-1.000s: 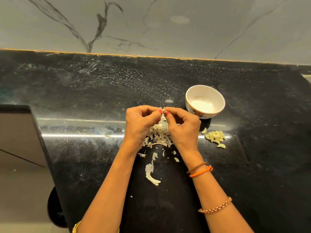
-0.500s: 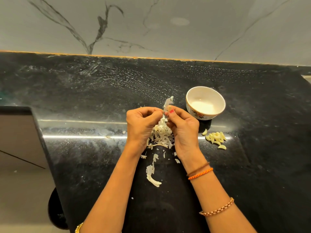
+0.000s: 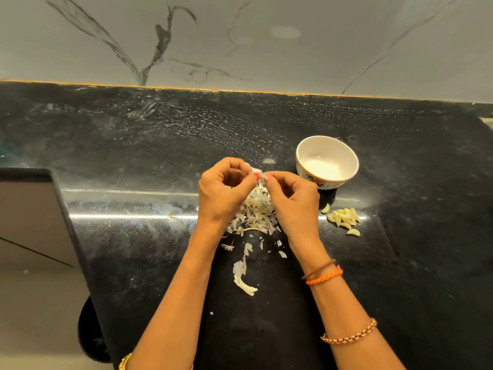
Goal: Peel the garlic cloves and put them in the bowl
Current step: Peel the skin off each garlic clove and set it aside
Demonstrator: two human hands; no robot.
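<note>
My left hand [image 3: 225, 190] and my right hand [image 3: 293, 201] meet fingertip to fingertip above a heap of papery garlic skins [image 3: 256, 212]. Between their fingertips they pinch a small garlic clove [image 3: 253, 171] with white skin on it; most of the clove is hidden by the fingers. A white bowl [image 3: 344, 153] with a flower pattern stands to the right of my hands. A small group of peeled cloves [image 3: 344, 217] lies on the black counter in front of the bowl.
Loose skin scraps, one long strip [image 3: 242, 279] among them, lie on the black counter [image 3: 133, 145] between my forearms. A marble wall rises behind the counter. At the left a dark-edged panel [image 3: 29, 217] sits below the counter's edge.
The skin strip that my right hand held up half a second ago is gone from above the hands. Both hands are back fingertip to fingertip on the clove.
</note>
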